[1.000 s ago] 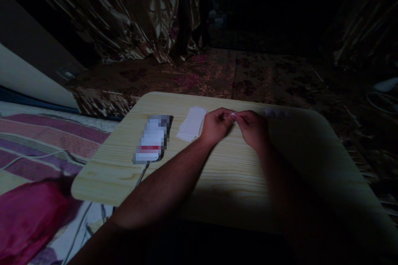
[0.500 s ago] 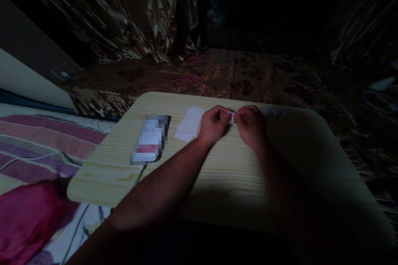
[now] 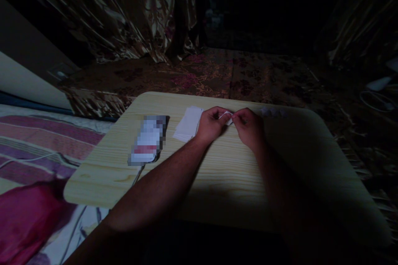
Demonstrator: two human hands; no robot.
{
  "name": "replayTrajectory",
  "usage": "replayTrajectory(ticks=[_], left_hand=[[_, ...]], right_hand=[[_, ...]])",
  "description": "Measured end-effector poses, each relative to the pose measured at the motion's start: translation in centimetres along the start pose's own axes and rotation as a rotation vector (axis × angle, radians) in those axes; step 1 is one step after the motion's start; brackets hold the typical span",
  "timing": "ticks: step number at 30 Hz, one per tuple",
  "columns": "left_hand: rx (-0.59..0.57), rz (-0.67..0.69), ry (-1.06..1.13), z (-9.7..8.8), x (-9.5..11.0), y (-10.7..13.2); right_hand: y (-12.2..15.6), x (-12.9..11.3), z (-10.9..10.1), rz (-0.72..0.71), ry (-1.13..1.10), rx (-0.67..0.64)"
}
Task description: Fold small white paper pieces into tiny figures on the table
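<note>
Between my two hands is a small piece of white paper (image 3: 229,119), partly covered by the fingers. My left hand (image 3: 214,123) is closed on it, the thumb lying along its face. The fingertips of my right hand (image 3: 248,124) pinch its right edge. Just left of my left hand lies a stack of white paper sheets (image 3: 188,122), slightly fanned. Beyond my right hand several small pale folded pieces (image 3: 273,112) sit in a row; their exact shape is dim.
A phone (image 3: 148,138) with a blurred screen and a cable lies on the left of the light wooden table (image 3: 102,174). Left of it are a striped bedspread (image 3: 40,140) and a red cloth (image 3: 31,219). Behind hang patterned curtains (image 3: 130,12).
The paper between my hands has turned and shows as a more angled, pointed shape. My right hand's fingers have shifted slightly left and curled in closer to it.
</note>
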State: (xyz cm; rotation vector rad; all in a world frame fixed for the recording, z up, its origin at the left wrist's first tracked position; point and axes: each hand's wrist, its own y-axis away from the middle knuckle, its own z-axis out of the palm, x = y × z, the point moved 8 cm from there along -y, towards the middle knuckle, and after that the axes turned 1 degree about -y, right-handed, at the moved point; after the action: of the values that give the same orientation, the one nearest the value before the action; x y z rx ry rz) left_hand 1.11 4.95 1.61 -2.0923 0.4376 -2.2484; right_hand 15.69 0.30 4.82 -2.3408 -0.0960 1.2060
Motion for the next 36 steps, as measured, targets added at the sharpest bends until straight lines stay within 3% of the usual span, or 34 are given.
replayTrajectory(ticks=[16, 36], left_hand=[[0.054, -0.125, 0.158, -0.2, -0.4, -0.1], [0.013, -0.117, 0.157, 0.1, -0.6, 0.0]], right_hand=[[0.0, 0.8, 0.4, 0.106, -0.124, -0.028], [-0.1, 1.3, 0.3, 0.141, -0.12, -0.002]])
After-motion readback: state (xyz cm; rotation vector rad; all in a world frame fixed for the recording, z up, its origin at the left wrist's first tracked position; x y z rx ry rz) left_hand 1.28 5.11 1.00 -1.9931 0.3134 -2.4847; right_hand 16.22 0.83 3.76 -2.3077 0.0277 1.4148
